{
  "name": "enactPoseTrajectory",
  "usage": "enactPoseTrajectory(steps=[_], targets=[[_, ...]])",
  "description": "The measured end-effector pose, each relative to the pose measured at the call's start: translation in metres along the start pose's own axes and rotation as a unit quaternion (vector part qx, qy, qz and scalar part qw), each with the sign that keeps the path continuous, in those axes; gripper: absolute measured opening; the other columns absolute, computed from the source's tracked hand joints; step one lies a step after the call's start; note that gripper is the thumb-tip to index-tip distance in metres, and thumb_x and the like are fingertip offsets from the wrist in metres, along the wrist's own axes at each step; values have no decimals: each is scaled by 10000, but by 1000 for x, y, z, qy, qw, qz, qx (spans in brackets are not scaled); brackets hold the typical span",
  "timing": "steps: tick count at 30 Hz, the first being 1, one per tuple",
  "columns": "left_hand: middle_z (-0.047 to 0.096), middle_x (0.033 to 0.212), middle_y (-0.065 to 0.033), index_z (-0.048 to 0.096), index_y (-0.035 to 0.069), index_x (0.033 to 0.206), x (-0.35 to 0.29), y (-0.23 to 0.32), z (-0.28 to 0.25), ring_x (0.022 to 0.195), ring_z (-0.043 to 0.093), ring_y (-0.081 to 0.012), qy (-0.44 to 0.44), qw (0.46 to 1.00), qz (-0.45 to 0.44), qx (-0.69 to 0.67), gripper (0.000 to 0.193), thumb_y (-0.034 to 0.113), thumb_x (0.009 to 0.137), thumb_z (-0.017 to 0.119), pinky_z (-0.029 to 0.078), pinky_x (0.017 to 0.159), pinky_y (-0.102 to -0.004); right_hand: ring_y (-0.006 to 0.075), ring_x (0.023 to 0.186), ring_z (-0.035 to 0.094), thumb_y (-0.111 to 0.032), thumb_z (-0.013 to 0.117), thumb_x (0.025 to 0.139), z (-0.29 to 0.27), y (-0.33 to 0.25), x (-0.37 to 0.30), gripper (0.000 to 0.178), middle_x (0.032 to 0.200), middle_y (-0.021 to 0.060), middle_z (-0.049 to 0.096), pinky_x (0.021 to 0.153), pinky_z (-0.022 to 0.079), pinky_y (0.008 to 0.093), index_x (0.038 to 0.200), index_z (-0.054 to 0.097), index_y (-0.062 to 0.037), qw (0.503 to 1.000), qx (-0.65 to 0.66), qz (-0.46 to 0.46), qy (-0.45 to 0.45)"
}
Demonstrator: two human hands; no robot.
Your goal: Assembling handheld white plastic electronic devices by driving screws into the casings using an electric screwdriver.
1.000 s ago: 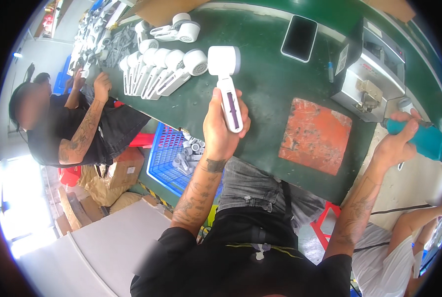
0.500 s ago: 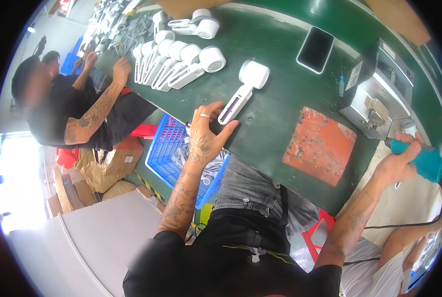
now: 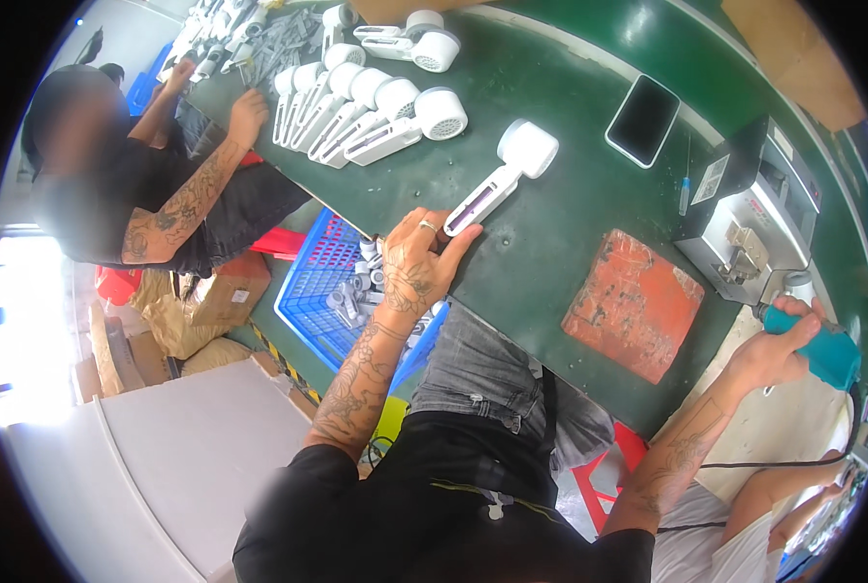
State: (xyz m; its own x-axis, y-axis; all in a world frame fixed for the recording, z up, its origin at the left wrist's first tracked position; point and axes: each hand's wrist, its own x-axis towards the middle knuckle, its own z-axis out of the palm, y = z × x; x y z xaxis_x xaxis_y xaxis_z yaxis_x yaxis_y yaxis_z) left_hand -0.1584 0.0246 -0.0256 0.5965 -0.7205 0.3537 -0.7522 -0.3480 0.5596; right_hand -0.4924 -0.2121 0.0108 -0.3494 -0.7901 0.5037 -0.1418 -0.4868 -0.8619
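Observation:
A white device like a handheld fan (image 3: 511, 167), with a round head and a slotted handle, lies on the green table. My left hand (image 3: 422, 257) grips the lower end of its handle between thumb and fingers. Out at the right, my right hand (image 3: 779, 348) is wrapped around a teal corded electric screwdriver (image 3: 830, 356). The tool's nose points left, close to the front of a silver and black box-shaped machine (image 3: 754, 219). Whether the tip touches the machine I cannot tell.
Several similar white devices (image 3: 380, 102) stand in a row at the back left. A worn orange-red plate (image 3: 633, 303), a phone (image 3: 643, 121) and a small blue-capped tube (image 3: 684, 196) lie on the table. Below its edge is a blue basket (image 3: 303, 311) of grey parts. Another person (image 3: 113, 185) works at left.
My left thumb and fingers have closed in on the handle's end. The screwdriver stays in my right hand, now tilted slightly further downward near the machine. The whole view has shifted a little.

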Motion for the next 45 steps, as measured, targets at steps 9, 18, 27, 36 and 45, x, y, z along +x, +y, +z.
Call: enactPoseTrajectory(steps=[9, 18, 27, 36, 45], targets=[[545, 689, -54, 698, 42, 890, 7, 1, 2, 567, 537, -199, 3, 998, -44, -52, 257, 256, 840, 831, 433, 525, -343, 209, 807, 599, -407, 637, 1016, 3, -3, 4, 556, 856, 102, 619, 724, 492, 316, 1146, 576, 130, 999, 53, -2, 0], [576, 837, -123, 689, 17, 934, 16, -36, -31, 828, 552, -325, 61, 991, 43, 109, 244, 219, 846, 795, 458, 769, -427, 195, 807, 596, -433, 631, 1015, 1, -9, 0, 567, 857, 84, 619, 762, 488, 326, 1147, 584, 117, 1000, 16, 14, 16], [419, 1521, -253, 444, -11, 1449, 56, -26, -40, 1432, 366, -411, 26, 975, 66, 212, 873, 516, 837, 776, 289, 1177, -516, 187, 798, 592, -435, 622, 1021, 1, -7, -1, 540, 872, 85, 624, 753, 482, 317, 1114, 586, 96, 1000, 21, 9, -13], [531, 1352, -132, 504, 93, 1395, 43, -36, -24, 1226, 481, -346, 68, 966, 42, 246, 640, 368, 871, 747, 329, 1065, -488, 168, 783, 590, -398, 628, 1023, 7, -12, -1, 471, 849, 82, 635, 718, 471, 291, 949, 647, 67, 999, 20, 25, 1], [540, 1385, -117, 533, 99, 1375, 50, -36, -5, 1297, 464, -329, 97, 977, 30, 187, 589, 314, 873, 753, 283, 1096, -481, 159, 755, 586, -394, 623, 1019, -8, -4, 5, 452, 866, 81, 668, 713, 475, 299, 917, 673, 43, 999, -28, 14, 20]])
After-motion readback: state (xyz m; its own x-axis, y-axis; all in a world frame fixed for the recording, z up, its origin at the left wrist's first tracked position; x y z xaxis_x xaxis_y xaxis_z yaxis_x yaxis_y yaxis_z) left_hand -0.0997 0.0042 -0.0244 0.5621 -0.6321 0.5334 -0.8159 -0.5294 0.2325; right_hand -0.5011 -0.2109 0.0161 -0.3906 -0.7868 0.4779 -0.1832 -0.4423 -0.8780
